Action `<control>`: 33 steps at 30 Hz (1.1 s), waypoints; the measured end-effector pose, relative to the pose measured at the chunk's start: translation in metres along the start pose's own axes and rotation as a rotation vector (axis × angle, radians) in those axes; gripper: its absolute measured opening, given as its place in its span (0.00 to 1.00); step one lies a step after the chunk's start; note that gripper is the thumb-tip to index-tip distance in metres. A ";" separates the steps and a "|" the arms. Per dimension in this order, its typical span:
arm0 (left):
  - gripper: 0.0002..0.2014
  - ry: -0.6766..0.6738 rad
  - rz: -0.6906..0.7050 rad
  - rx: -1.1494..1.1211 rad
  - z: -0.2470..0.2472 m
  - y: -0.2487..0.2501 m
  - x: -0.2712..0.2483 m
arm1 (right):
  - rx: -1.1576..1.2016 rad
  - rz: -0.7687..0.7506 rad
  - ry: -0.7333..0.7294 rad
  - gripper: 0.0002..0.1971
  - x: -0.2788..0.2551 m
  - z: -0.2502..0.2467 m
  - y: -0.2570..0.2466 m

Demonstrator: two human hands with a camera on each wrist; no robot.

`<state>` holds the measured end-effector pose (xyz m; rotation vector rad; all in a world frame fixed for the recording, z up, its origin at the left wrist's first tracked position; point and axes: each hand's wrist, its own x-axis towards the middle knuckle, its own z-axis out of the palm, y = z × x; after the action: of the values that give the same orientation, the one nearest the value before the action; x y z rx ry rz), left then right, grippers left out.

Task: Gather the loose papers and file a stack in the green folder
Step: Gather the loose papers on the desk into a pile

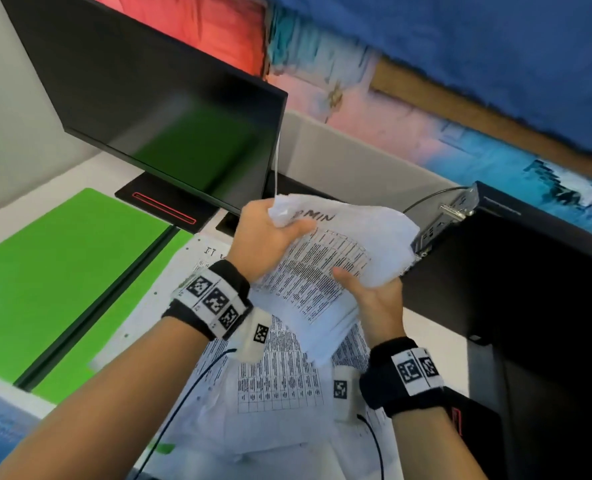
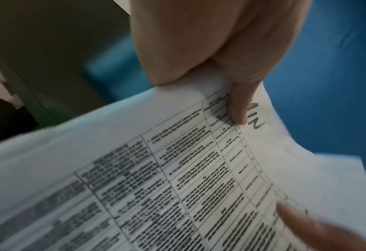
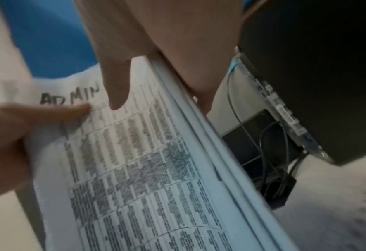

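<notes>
You hold a white paper stack (image 1: pixel 325 271) printed with black gridded tables and handwritten black "ADMIN". The open folder (image 1: pixel 62 271) is bright green. Your wristbands (image 1: pixel 215 299) are black with white, black-patterned marker squares.

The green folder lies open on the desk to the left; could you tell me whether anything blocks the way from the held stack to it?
Nothing visible does. Both hands, left hand and right hand, hold the paper stack above the desk, and the green folder lies open with its faces bare. Loose papers overlap only its right edge.
</notes>
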<state>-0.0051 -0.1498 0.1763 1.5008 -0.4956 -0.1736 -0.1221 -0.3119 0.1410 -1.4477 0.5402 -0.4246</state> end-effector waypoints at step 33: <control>0.25 0.283 -0.334 -0.114 -0.104 -0.114 -0.059 | -0.262 0.011 -0.091 0.28 -0.027 -0.035 0.052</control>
<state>0.0071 -0.0405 0.0532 1.4595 -0.0054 -0.2410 -0.1669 -0.3196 0.0899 -1.7059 0.5455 -0.2846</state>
